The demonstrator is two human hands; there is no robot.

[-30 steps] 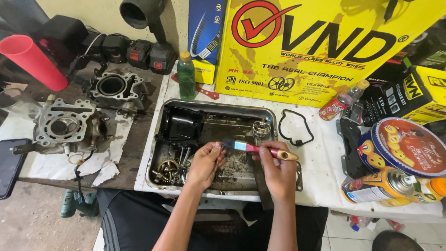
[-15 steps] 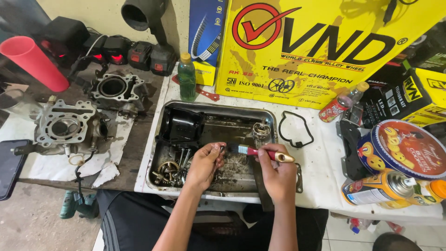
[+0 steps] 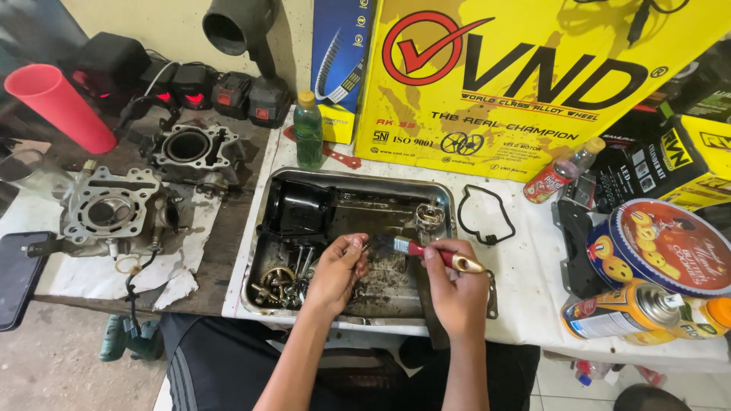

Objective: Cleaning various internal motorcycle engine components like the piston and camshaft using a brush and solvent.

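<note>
Two hands working inside shallow steel tray (image 3: 438, 190) on desk (image 3: 525, 266): left hand (image 3: 339, 270) pinching small dark part, hard to identify; right hand (image 3: 454, 278) closed round red-handled brush (image 3: 426, 253), bristles meeting part. Cleaning seemingly midway; bolts, gear (image 3: 278, 278), black cover (image 3: 295, 209) lying in oily tray, grime remaining.

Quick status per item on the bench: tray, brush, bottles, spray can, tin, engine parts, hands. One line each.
metal tray: dirty, holds loose parts
left hand: in tray, pinching a small part
right hand: gripping paintbrush
paintbrush: bristles near the left fingers
green bottle: upright, capped
small clear bottle: tilted, capped
spray can: lying on its side
round tin: lid on
cylinder block: bore open, on bench
cylinder head: resting on paper
black gasket: flat beside tray
</note>
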